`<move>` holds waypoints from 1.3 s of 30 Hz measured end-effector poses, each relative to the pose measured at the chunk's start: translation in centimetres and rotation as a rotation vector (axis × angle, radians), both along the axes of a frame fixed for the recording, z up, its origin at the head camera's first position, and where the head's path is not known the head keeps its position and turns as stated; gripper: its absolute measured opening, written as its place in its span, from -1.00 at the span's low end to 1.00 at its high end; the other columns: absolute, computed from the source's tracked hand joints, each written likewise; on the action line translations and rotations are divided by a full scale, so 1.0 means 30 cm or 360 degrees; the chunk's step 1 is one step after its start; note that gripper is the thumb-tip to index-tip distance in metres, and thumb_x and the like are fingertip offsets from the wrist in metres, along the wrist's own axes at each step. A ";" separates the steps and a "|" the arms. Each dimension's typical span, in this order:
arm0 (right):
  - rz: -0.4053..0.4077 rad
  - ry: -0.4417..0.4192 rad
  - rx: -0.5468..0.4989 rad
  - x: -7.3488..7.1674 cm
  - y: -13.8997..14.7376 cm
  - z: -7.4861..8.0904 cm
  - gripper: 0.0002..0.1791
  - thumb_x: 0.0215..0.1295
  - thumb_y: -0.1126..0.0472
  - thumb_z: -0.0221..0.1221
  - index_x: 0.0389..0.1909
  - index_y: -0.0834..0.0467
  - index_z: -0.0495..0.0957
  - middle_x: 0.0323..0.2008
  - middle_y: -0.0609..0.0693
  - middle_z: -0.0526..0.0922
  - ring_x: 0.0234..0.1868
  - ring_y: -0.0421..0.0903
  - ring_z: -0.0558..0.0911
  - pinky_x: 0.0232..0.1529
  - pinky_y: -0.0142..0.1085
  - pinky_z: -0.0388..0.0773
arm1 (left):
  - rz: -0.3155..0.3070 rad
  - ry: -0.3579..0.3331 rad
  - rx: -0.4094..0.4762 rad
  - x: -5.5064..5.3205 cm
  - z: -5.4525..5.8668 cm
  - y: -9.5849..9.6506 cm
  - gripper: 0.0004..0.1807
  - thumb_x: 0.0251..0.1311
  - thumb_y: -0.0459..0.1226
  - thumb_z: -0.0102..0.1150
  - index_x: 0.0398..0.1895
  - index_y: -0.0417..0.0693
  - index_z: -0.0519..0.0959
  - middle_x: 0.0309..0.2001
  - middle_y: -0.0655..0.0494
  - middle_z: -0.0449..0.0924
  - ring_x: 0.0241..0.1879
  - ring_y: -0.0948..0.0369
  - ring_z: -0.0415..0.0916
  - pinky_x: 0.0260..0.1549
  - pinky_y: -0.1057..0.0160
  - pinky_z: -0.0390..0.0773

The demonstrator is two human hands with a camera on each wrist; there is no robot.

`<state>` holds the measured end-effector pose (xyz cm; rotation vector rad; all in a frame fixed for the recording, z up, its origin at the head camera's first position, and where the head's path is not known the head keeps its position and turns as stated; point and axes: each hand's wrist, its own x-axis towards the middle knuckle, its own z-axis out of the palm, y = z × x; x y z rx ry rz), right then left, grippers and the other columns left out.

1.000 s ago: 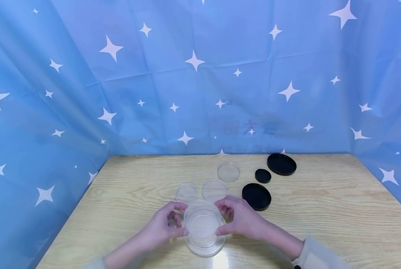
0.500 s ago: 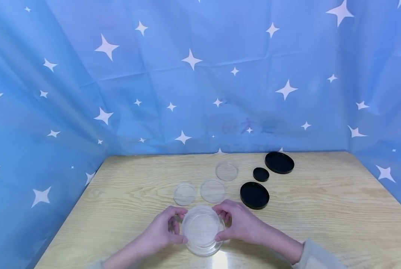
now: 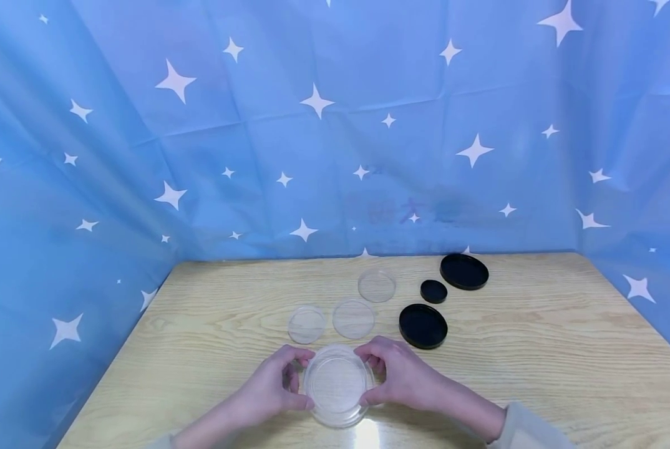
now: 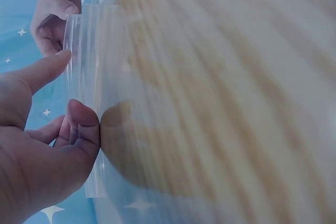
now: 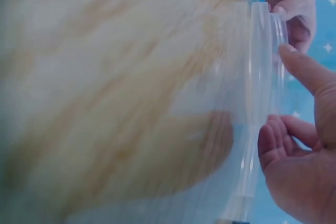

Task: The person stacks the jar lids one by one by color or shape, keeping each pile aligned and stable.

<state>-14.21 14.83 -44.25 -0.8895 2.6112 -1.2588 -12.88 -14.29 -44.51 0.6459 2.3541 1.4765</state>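
Note:
Two clear round dishes, like petri dishes, sit one on top of the other at the table's front middle. My left hand (image 3: 267, 383) grips the left rim of the upper dish (image 3: 337, 381) with thumb and forefinger. On the opposite side my right hand (image 3: 399, 376) holds its right rim the same way. The lower clear dish (image 3: 337, 421) shows as a wider rim underneath. In the left wrist view, my left thumb and fingers touch the edge of the layered clear walls (image 4: 90, 61). The right wrist view has my right fingertips at the stacked rims (image 5: 261, 61).
Behind the hands lie three clear discs (image 3: 306, 324), (image 3: 354, 318), (image 3: 377, 285). Right of them are a large black round lid (image 3: 423, 326), a small black lid (image 3: 433, 291) and another large black lid (image 3: 464, 271). A blue star-patterned curtain (image 3: 267, 156) borders the wooden table (image 3: 211, 324).
The upper dish has come down toward the front edge, then shifted slightly right, and now sits nearly centred over the lower dish. Both hands have kept their grip.

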 end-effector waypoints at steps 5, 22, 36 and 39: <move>0.0003 0.0000 0.0053 0.001 -0.002 -0.003 -0.32 -0.17 0.14 0.64 0.04 0.23 0.64 -0.28 -0.19 0.49 -0.24 -0.26 0.47 -0.20 -0.38 0.51 | -0.0008 -0.0004 -0.0026 -0.003 -0.005 -0.001 -0.20 -0.09 -0.41 0.57 0.29 -0.36 0.42 0.00 -0.05 0.41 -0.33 0.27 0.46 -0.42 0.42 0.50; 0.0068 0.0030 0.0077 0.000 0.005 -0.002 -0.27 -0.12 0.07 0.63 0.11 0.24 0.61 -0.26 -0.20 0.44 -0.23 -0.27 0.43 -0.25 -0.39 0.48 | -0.0023 -0.0005 -0.0057 -0.001 -0.003 0.000 -0.18 -0.09 -0.42 0.54 0.31 -0.38 0.39 0.01 -0.04 0.39 -0.29 0.25 0.47 -0.36 0.41 0.51; 0.0079 -0.0072 0.0063 0.000 0.005 0.002 -0.26 -0.07 0.14 0.60 0.17 0.28 0.59 -0.23 -0.14 0.45 -0.25 -0.25 0.44 -0.23 -0.40 0.53 | -0.0033 -0.0030 -0.0072 -0.004 0.005 0.002 -0.17 -0.06 -0.41 0.55 0.33 -0.37 0.38 0.04 -0.05 0.37 -0.27 0.25 0.47 -0.32 0.41 0.48; 0.0079 -0.0084 0.0072 0.001 0.005 0.001 -0.27 -0.06 0.14 0.59 0.18 0.27 0.58 -0.22 -0.14 0.46 -0.24 -0.25 0.44 -0.22 -0.40 0.53 | -0.0030 -0.0037 -0.0067 -0.003 0.007 0.003 -0.17 -0.07 -0.41 0.54 0.33 -0.37 0.38 0.04 -0.05 0.37 -0.27 0.25 0.46 -0.32 0.41 0.48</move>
